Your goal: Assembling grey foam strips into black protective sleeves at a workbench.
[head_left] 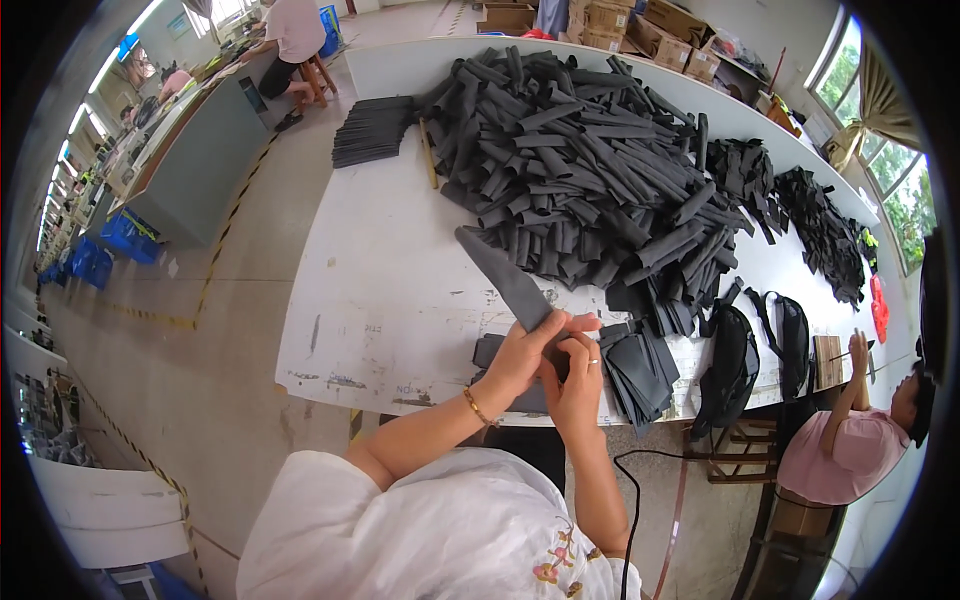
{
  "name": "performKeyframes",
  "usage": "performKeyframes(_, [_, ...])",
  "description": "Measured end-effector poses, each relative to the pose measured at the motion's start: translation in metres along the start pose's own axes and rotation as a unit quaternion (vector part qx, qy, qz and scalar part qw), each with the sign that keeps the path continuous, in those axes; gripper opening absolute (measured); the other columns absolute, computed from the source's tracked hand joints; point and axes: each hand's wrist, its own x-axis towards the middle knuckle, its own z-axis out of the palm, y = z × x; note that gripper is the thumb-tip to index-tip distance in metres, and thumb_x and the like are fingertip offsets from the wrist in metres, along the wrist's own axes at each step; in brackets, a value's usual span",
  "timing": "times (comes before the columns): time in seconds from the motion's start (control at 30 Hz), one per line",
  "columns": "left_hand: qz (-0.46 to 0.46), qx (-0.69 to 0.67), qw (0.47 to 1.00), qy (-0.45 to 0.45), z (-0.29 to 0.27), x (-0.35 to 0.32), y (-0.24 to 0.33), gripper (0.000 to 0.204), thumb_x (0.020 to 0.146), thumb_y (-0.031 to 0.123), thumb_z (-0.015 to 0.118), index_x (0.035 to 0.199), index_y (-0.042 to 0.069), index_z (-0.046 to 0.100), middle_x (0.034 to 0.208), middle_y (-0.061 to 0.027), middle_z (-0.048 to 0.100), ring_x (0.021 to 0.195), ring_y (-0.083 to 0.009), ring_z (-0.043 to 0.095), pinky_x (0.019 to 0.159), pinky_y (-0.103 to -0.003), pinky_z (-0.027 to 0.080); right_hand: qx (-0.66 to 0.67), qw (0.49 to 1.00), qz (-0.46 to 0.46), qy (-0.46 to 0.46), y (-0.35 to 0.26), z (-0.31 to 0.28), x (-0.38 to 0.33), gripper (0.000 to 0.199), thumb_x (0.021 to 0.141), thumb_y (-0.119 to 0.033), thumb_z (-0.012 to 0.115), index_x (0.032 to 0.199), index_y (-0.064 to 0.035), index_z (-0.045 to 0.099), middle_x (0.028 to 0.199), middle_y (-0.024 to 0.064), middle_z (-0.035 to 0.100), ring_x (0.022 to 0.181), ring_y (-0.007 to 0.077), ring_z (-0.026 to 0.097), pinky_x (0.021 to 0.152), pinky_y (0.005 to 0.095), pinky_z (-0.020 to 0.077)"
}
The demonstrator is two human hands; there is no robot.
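A long dark grey fabric strip (503, 282) slants up and left over the table from my two hands. My left hand (522, 357) is closed on it, thumb on top, and a bracelet circles that wrist. Close beside it, my right hand (575, 385), wearing a ring, curls its fingers around the strip's near end, which is mostly hidden. Just right of my hands, flat dark pieces (640, 372) lie fanned at the table edge. A few more pieces (487, 350) show left of my fingers. Beyond rises a big heap of curled dark strips (580, 160).
A neat stack of dark strips (370, 130) and a wooden stick (429, 155) lie at the white table's (350, 290) far left. Black bags (730, 360) rest to the right, near a co-worker (840, 450). A black cable (636, 480) hangs by my right arm.
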Motion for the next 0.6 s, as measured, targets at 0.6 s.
performKeyframes(0.6, [-0.008, -0.069, 0.997, 0.024, -0.006, -0.001, 0.008, 0.028, 0.099, 0.029, 0.057, 0.107, 0.002, 0.056, 0.113, -0.0197, 0.067, 0.105, -0.0226, 0.064, 0.091, -0.036, 0.052, 0.043, 0.996, 0.011, -0.084, 0.023, -0.014, -0.016, 0.020, 0.079, 0.004, 0.072, 0.092, -0.0013, 0.058, 0.096, 0.0141, 0.061, 0.078, 0.0327, 0.062, 0.064, 0.0382, 0.0508])
